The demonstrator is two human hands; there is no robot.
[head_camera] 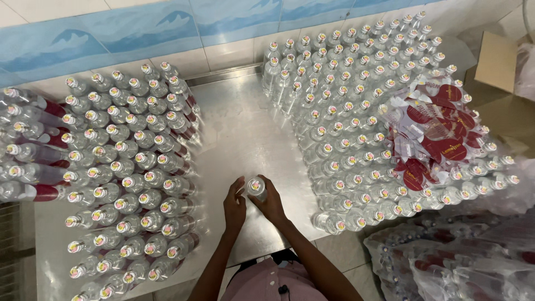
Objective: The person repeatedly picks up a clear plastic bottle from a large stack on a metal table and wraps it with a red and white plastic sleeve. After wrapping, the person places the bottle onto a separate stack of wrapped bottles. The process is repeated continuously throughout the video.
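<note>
A clear glass bottle (256, 188) with a capped top stands upright on the steel table (239, 128), near its front edge. My left hand (234, 205) wraps its left side and my right hand (271, 202) wraps its right side. Both hands touch the bottle's body below the cap. To the left stands a block of several upright bottles with dark red labels (131, 178). On the right is a larger block of several unlabelled clear bottles (340, 111).
A heap of loose red and clear labels (434, 136) lies on top of the right bottles. Bottles lying on their sides (28, 150) are stacked at far left. A cardboard box (496, 61) sits at right. Plastic-wrapped bottle packs (462, 256) lie on the floor.
</note>
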